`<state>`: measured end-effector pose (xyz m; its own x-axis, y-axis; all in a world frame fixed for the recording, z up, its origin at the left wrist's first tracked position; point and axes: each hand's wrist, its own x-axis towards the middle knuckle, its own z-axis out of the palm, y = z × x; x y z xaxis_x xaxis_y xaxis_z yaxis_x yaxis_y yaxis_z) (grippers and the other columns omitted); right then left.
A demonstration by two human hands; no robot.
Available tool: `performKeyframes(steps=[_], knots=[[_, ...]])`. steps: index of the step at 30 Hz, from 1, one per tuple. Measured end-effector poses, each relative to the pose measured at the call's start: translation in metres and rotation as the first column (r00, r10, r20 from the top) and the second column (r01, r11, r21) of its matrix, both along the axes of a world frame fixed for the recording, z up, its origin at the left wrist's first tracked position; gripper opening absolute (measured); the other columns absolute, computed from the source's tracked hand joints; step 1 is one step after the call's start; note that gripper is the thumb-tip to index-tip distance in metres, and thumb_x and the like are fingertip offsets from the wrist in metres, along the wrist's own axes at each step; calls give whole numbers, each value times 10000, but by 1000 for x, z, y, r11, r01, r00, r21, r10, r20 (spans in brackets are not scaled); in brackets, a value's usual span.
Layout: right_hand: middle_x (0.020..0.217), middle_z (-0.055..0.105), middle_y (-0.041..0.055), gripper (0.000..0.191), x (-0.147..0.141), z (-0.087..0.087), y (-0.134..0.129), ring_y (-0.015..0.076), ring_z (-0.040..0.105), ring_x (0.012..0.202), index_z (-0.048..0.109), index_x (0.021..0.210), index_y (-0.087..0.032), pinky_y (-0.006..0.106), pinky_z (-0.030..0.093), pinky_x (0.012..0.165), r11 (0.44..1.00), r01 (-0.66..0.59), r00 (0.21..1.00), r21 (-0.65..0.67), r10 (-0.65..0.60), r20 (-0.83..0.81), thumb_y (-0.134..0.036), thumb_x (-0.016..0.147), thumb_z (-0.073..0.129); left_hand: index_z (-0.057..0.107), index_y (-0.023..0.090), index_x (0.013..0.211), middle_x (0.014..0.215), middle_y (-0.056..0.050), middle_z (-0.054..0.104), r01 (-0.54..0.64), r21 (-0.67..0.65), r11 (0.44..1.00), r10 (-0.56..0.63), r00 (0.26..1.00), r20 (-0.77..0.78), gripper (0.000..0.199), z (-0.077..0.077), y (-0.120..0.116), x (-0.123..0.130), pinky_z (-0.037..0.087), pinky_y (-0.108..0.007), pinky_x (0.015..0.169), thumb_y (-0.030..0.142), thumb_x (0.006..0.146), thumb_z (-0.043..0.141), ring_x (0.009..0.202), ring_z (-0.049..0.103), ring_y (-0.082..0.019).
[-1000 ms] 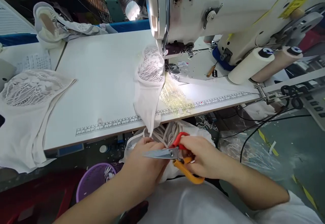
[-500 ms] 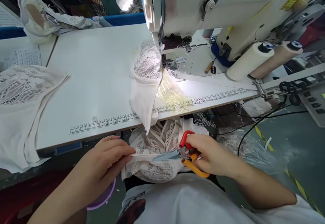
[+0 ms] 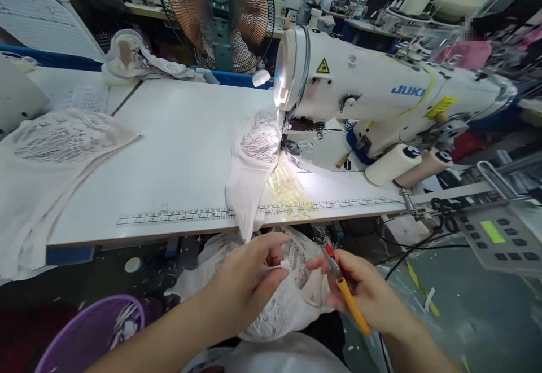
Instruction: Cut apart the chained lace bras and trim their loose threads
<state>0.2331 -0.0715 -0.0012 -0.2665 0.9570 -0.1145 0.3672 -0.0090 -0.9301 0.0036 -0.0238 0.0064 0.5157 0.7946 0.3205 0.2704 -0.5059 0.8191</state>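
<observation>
My left hand [image 3: 249, 271] is closed in a pinch on a narrow white edge of the lace bra [image 3: 275, 316], which lies bunched over my lap. Scissors [image 3: 352, 305] with red and orange handles rest in my right hand [image 3: 372, 288], just to the right of the bra. Some of that hand's fingers stretch toward the fabric; whether they touch it I cannot tell. Above my hands, another white lace bra piece [image 3: 254, 164] lies on the table under the head of the sewing machine [image 3: 347, 79], its lower end hanging over the front edge.
More white lace pieces [image 3: 71, 141] lie on the table's left. A ruler scale [image 3: 178, 215] runs along the table front. Thread cones [image 3: 393, 164] stand at right near a control panel [image 3: 502, 237]. A purple basket [image 3: 88, 316] is below left; a fan [image 3: 220, 17] stands behind.
My view has tilted up, showing the fan and more of the machine. My left hand has moved right along the bra. The scissors have swung away from the fabric, blades turned upward.
</observation>
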Motion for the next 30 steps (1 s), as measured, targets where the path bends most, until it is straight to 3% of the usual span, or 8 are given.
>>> performKeyframes(steps=[3, 7, 11, 15, 19, 23, 28, 30], knots=[[877, 575, 42, 189, -11, 9, 9, 112, 465, 609, 551, 877, -195, 246, 427, 549, 999, 41, 986, 23, -37, -164, -302, 752, 644, 402, 266, 1213, 777, 14, 595, 58, 107, 993, -57, 998, -11, 448, 1, -1, 15, 465, -226, 617, 84, 809, 471, 661, 582, -137], [768, 535, 5, 126, -25, 16, 22, 116, 468, 621, 518, 810, -200, 243, 405, 551, 993, 33, 979, 114, -10, -202, -254, 761, 621, 477, 227, 1166, 729, -11, 622, 121, 79, 990, -114, 990, -87, 361, 8, 0, 27, 466, -263, 596, 115, 823, 460, 618, 586, -174], [714, 498, -9, 143, -28, 17, 26, 110, 440, 589, 470, 749, -197, 244, 405, 535, 989, 10, 992, 144, 8, -127, -226, 742, 610, 529, 220, 1088, 736, -30, 632, 96, -23, 995, -98, 990, -106, 271, 7, 0, 28, 482, -307, 654, 167, 839, 436, 648, 600, -201], [743, 538, 10, 166, -27, 16, 25, 133, 500, 628, 430, 743, -210, 263, 433, 557, 953, 21, 995, 302, 8, -96, -124, 710, 568, 539, 186, 1049, 869, -71, 645, 15, -236, 972, -48, 990, -134, 266, 1, 0, 24, 485, -317, 648, 253, 798, 486, 772, 609, -233], [756, 573, 14, 190, -30, 16, 24, 145, 550, 668, 437, 767, -217, 268, 459, 590, 897, 20, 998, 442, 10, -65, -68, 702, 536, 608, 203, 760, 712, -35, 612, 28, -385, 923, -70, 993, -97, 159, 0, -1, 26, 441, -264, 550, 298, 811, 490, 656, 581, -189], [782, 579, 15, 188, -31, 13, 23, 138, 551, 677, 454, 795, -217, 258, 456, 590, 879, 45, 998, 475, -21, -56, -71, 725, 550, 601, 196, 619, 595, -21, 550, -10, -318, 948, 7, 1000, -11, 266, 0, -2, 31, 402, -259, 502, 261, 833, 456, 565, 537, -166], [753, 571, 21, 137, -27, 7, 26, 153, 545, 679, 453, 757, -211, 270, 447, 572, 963, 83, 994, 255, -62, -91, -215, 767, 590, 637, 169, 664, 556, -32, 527, 2, -54, 999, -6, 998, -68, 291, -6, -3, 31, 387, -291, 508, 199, 844, 409, 529, 512, -179], [723, 557, 12, 161, -25, 6, 27, 152, 535, 671, 454, 741, -210, 276, 446, 576, 979, 73, 991, 192, -49, -127, -276, 781, 595, 650, 161, 688, 557, -34, 526, 21, -25, 999, -23, 997, -77, 300, -7, -3, 32, 387, -294, 518, 199, 850, 401, 537, 515, -183]])
